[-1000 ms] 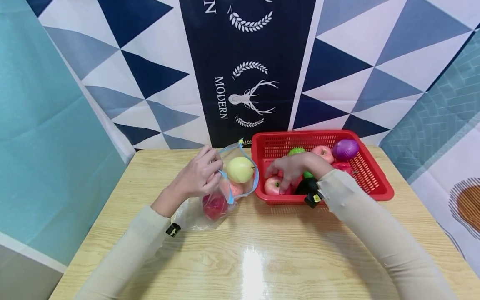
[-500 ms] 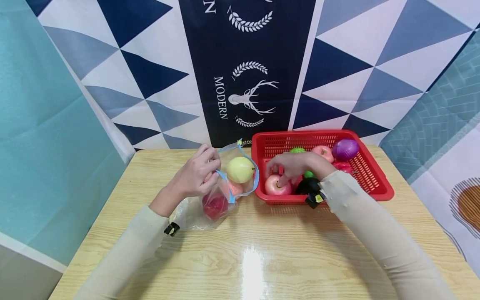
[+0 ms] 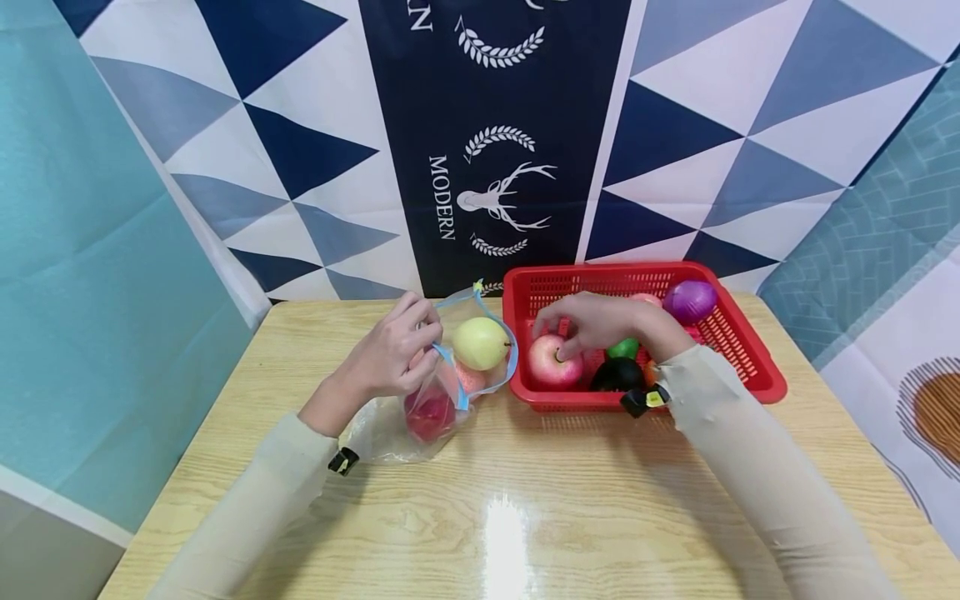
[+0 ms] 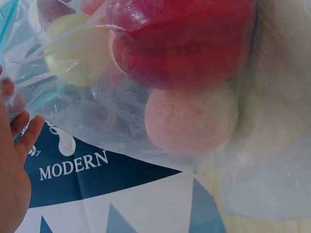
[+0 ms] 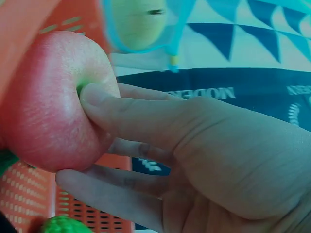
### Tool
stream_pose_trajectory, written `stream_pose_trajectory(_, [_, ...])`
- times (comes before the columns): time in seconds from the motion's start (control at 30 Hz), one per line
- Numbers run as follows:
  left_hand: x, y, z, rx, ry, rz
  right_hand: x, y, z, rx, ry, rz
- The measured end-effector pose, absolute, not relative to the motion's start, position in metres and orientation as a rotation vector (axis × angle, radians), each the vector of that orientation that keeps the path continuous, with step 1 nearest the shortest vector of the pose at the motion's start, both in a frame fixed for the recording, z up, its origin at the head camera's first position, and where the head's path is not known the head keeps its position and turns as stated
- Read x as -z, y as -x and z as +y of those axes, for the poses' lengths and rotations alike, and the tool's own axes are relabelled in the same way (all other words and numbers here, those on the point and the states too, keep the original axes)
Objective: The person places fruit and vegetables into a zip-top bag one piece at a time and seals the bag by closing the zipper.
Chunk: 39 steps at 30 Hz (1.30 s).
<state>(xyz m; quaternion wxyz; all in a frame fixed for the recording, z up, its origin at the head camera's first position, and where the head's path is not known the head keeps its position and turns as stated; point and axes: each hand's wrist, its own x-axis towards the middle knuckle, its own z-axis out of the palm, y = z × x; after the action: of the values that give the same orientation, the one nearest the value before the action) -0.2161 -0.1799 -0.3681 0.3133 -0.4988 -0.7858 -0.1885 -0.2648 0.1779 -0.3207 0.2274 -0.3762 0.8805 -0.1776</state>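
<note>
My right hand (image 3: 592,321) grips a pink-red apple (image 3: 553,363) at the left end of the red basket (image 3: 645,398). In the right wrist view, the thumb presses into the stem hollow of the apple (image 5: 63,104) while the other fingers curl round its far side. My left hand (image 3: 401,346) pinches the blue-trimmed mouth of a clear zip bag (image 3: 382,429). Inside the bag are a yellow-green pear (image 3: 480,343), a dark red fruit (image 4: 180,43) and a pinkish peach-like fruit (image 4: 192,119). The left fingertips are partly hidden in the head view.
Also in the basket are a purple onion-like item (image 3: 690,302), a black item (image 3: 618,375), a green item (image 3: 622,348) and other partly hidden produce. The bag's opening lies right beside the basket's left wall. A patterned cloth (image 3: 495,167) hangs behind the wooden table (image 3: 420,525).
My right hand has taken hold of the apple and raised it slightly, and the right wrist has shifted a little to the right. The left hand and bag stay nearly still.
</note>
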Motion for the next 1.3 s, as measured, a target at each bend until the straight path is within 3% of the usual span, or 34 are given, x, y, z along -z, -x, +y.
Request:
stream_pose_trajectory(0.57, [0.37, 0.216, -0.179, 0.5, 1.305, -2.077, 0.293, 0.229, 0.185, 0.762, 1.182, 2.552])
stream_pose_trajectory(1.3, [0.371, 0.215, -0.177, 0.502, 1.306, -2.109, 0.316, 0.222, 0.149, 1.087, 1.23, 2.613])
